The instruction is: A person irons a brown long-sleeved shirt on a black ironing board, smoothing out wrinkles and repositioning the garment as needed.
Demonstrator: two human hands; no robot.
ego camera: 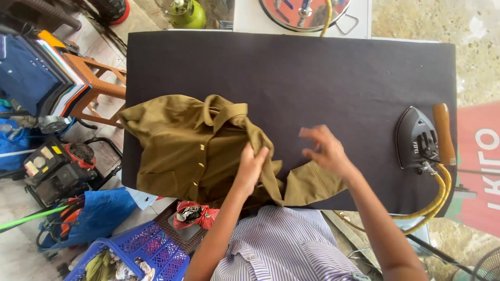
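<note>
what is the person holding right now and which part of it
The left hand grips the olive shirt by a fold of its front panel below the collar. The right hand is open above the sleeve, holding nothing.

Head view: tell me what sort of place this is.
Probably a small ironing or laundry stall: a padded dark ironing table, a heavy iron with yellow hoses, and an olive shirt under the left hand.

olive shirt | rumpled, collar up | on dark ironing table's left
</note>
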